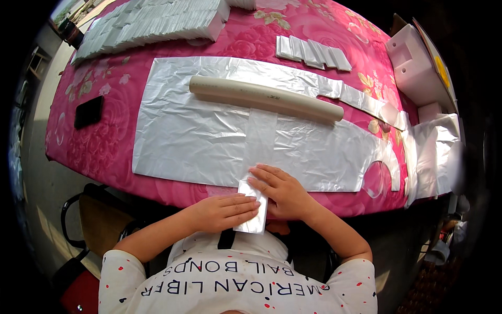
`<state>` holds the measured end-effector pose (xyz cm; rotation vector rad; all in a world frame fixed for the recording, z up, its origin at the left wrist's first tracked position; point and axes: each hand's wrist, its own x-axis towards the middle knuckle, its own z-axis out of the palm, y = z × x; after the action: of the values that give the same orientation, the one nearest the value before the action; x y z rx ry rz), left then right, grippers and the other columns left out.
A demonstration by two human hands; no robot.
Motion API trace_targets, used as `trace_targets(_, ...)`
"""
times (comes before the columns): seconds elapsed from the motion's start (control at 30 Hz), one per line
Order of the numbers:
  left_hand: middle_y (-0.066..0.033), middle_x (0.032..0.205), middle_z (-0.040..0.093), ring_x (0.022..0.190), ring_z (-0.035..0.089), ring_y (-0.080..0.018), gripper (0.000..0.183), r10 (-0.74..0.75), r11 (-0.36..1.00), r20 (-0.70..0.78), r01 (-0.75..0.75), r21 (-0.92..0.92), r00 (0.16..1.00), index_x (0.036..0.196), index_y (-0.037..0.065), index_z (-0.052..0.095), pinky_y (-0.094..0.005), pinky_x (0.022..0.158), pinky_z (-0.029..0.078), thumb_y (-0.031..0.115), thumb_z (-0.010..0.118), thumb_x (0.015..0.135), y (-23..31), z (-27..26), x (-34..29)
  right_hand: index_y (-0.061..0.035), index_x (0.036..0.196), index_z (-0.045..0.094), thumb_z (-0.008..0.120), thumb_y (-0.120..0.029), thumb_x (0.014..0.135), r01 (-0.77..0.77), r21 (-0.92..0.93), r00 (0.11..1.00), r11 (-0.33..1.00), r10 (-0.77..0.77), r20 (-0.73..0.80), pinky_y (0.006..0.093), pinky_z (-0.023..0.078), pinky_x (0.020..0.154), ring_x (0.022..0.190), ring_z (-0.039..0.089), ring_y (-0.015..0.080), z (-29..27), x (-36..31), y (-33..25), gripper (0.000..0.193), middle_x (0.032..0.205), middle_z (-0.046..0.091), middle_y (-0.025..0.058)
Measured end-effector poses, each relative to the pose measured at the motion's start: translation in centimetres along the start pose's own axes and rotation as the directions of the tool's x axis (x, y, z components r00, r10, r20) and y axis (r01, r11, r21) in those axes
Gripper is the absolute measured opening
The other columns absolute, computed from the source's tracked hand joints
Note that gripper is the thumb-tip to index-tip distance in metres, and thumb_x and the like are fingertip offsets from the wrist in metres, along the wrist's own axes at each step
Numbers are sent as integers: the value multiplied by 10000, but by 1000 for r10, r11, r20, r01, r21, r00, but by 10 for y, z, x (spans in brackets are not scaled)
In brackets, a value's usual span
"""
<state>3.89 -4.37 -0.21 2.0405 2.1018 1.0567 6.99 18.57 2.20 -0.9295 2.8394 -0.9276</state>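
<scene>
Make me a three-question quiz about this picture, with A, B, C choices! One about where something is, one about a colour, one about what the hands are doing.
1. Where does the long pale tube lie?
A. on the plastic sheet
B. on the floor
C. on the chair

2. What colour is the tablecloth?
A. blue
B. pink
C. green

3. How are both hands on the folded plastic strip?
A. pressing it flat
B. raised above it
C. behind the back

Answers: 1 A, the tube rests across the sheet. 2 B, pink with roses. 3 A, the left hand and right hand lie on it.
</scene>
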Motion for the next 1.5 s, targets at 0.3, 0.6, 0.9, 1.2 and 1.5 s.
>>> trace_targets(0.3,-128,1128,578,1030,560,-275,642,-315,929,-104,329,167,943,1201,3,498,-391,900,425,288,647,645,-24,-10,25,-76,1022,624,604,-70,699,-41,-163,982,986,10,-187,332,479,774,951,576,239,3,-1,14,324,1080,606,59)
trace_targets(0.6,-174,1089,570,929,576,-318,511,-844,482,-48,716,-506,535,1276,2,420,-384,818,456,147,570,810,-30,-26,56,19,838,645,586,-126,814,-586,497,742,640,670,13,283,472,575,593,621,183,-12,27,24,159,695,642,99)
trace_targets(0.9,-211,1434,234,1356,186,-310,709,-557,785,-40,541,300,830,1346,-60,286,-408,1095,179,358,528,828,-31,16,55,34,793,624,611,-182,826,-749,554,575,362,771,273,263,465,546,549,626,134,-29,45,31,219,657,630,65)
trace_targets(1.2,-199,1360,364,1275,340,-303,655,-556,765,-170,581,277,814,1308,-56,345,-392,1043,268,245,581,776,-34,15,58,-33,1163,516,718,-149,691,-344,-73,870,936,288,-400,356,460,824,991,560,243,0,21,27,527,1087,560,153)
trace_targets(1.5,-187,1221,484,1133,474,-291,560,-497,793,-188,532,298,847,1194,-56,447,-383,929,384,97,586,674,-45,2,67,-34,1217,496,602,-125,750,-32,-309,999,950,17,-52,391,360,1007,1199,453,257,-20,33,59,487,1252,513,106)
